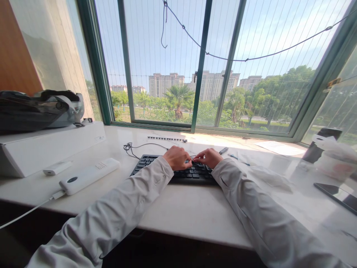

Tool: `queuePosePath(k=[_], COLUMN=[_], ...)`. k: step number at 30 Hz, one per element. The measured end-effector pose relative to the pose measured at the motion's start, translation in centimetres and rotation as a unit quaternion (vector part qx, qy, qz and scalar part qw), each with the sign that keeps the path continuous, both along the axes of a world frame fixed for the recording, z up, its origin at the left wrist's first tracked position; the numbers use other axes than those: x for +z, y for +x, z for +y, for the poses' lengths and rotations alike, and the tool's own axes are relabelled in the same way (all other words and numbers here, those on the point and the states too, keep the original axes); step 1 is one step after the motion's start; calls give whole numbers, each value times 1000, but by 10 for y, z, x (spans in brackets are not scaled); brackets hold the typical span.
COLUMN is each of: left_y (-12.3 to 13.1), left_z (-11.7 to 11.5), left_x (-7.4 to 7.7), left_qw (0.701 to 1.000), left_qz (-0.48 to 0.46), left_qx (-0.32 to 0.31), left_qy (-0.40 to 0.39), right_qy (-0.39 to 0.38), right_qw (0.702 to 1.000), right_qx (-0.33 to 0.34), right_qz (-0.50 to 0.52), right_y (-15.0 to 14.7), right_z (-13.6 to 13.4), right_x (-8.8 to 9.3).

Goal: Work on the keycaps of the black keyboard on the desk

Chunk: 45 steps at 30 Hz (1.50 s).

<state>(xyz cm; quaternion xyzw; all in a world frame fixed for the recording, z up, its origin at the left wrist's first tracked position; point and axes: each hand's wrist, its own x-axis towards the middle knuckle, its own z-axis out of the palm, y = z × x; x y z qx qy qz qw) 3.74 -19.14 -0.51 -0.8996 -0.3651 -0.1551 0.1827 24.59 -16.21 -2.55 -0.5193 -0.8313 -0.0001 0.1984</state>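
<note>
A black keyboard (150,162) lies on the white marble sill (178,208), its cable (131,147) curling off to the back left. My left hand (177,158) rests on the middle keys, knuckles up and fingers curled under. My right hand (208,157) sits just to its right, fingers bunched in a pinch and pointing left, the tips nearly meeting the left hand. Whatever lies between the fingertips is hidden. Both arms wear pale long sleeves.
A white power bank (89,175) with a cable and a small white device (57,167) lie at the left, in front of a white box (50,147) bearing a dark bag (36,109). A black strip (167,139), a pen (223,150), paper (279,148), a dark cup (320,144), tissues (337,158) and a phone (337,195) lie behind and at the right.
</note>
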Motion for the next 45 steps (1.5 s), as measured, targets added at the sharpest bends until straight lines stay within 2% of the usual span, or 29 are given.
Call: queuePosePath(k=[12, 17, 21, 29, 35, 39, 41, 45], left_y=[1, 8, 13, 16, 17, 10, 4, -7], left_z=[-4, -6, -6, -3, -1, 2, 5, 12], left_x=[3, -1, -4, 0, -3, -8, -7, -4], left_qw=[1000, 999, 998, 994, 994, 993, 990, 978], left_qz=[14, 4, -7, -21, -21, -63, -97, -154], left_qx=[2, 25, 41, 65, 58, 51, 67, 139], left_qy=[-20, -32, -41, -89, -92, -89, -76, -32], right_qy=[20, 48, 26, -8, -6, 10, 22, 59], right_qw=[996, 982, 975, 977, 974, 976, 980, 984], right_qx=[1, 12, 3, -20, -21, -20, -35, -58], right_qz=[-82, -181, -221, -211, -226, -215, -197, -161], right_y=[-6, -14, -25, -32, -35, -27, -20, -9], right_z=[-11, -24, -35, -42, -42, -41, -41, -41], right_x=[12, 21, 27, 35, 30, 28, 30, 34])
